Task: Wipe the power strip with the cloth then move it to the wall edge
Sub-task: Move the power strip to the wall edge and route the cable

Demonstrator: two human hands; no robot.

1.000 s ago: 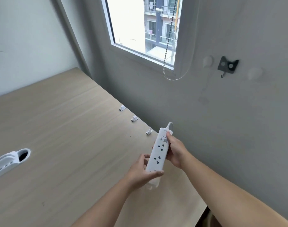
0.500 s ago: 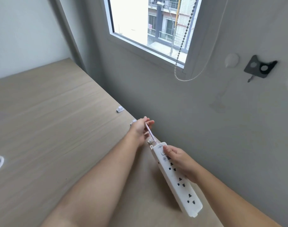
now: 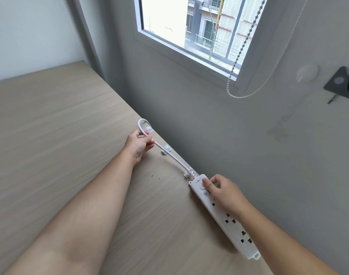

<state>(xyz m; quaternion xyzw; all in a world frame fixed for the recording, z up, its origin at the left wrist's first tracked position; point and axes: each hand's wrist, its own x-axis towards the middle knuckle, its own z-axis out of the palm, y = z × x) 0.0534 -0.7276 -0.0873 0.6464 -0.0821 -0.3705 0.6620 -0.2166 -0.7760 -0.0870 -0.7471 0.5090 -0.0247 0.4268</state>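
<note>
The white power strip (image 3: 232,223) lies flat on the wooden table (image 3: 50,145), along the grey wall. My right hand (image 3: 225,194) rests on its switch end, fingers pressed on top of it. Its white cord (image 3: 169,154) runs from that end along the wall edge and loops upward. My left hand (image 3: 140,144) pinches the cord near the loop. No cloth is in view.
Small white cable clips (image 3: 166,149) are stuck to the table beside the wall. A window (image 3: 199,26) with a bead chain (image 3: 239,56) is above. A dark hook plate (image 3: 342,84) hangs on the wall at right.
The power strip went from held up in both hands to lying flat by the wall. My left hand slid along the cord, away from the strip, and pulled it out into a loop.
</note>
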